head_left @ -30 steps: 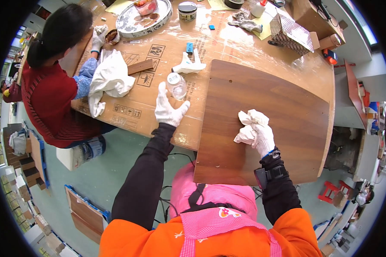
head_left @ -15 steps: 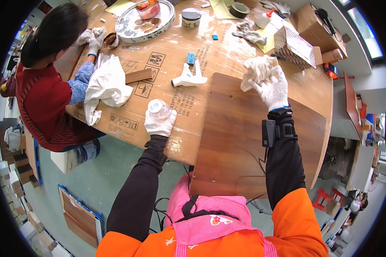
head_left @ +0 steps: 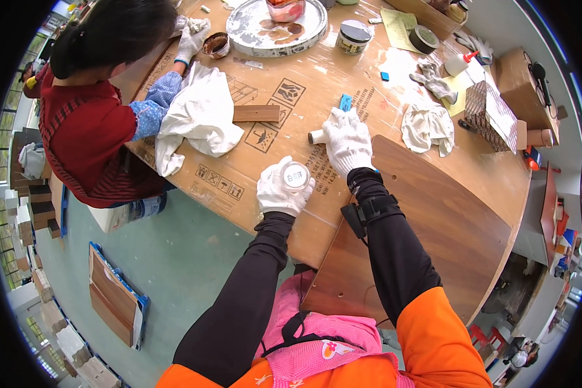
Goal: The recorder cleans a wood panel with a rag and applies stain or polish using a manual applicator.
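While left fingers grip a jar, right fingers clutch a tube over cardboard.

- Left hand grips a small round jar over the cardboard-covered table.
- Right hand sits just right of it, on a small tube.
- Wooden panel lies right of both.
- Crumpled rag behind the panel; round tray at the far edge.
- Another person works on the left.

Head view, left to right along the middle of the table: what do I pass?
White cloth → small wood block → left hand holding a round jar → right hand → crumpled rag → patterned box.
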Demonstrator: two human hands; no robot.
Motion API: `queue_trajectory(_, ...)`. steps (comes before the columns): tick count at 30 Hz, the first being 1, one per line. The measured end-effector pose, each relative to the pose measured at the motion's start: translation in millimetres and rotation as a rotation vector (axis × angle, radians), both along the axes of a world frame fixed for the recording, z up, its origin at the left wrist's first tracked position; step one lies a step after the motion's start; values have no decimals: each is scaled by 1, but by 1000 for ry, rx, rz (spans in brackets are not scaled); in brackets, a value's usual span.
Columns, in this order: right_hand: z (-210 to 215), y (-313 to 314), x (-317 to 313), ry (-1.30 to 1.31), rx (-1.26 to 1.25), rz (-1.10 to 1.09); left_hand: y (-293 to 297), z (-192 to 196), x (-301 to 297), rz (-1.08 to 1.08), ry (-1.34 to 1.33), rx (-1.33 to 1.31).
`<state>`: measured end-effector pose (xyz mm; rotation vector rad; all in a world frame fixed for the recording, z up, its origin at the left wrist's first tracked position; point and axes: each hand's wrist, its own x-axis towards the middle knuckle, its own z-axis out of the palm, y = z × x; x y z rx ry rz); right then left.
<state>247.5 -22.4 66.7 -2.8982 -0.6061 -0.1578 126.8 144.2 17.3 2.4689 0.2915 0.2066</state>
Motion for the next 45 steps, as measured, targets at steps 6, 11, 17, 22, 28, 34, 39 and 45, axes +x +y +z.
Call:
queue_trajectory(6,6,-6,-50,-45,377,-134,0,0,-1,-1,44,62)
queue_trajectory(11,26,-24,-85,653,1464,-593,1,-7,3,-50,129,94)
queue_trajectory(17,36,-62,-129,816,2272,-300,8,-40,3,-184,2,31)
queue_trajectory(22,38,-92,-176,1168,2742,-42,24,-65,25,-24,-67,-455)
queue_trajectory(28,62,-97,-260,867,1945,-844,20,-56,34,11,-141,-236)
queue_trajectory(34,87,-132,-328,771,1590,-1200,34,-52,29,-123,-290,-90)
queue_trajectory(39,95,-169,-374,538,1442,-1019,21,-37,-23,-27,-163,-26)
queue_trajectory(45,84,-178,-424,578,1244,-922,-77,97,-156,-850,-72,-160)
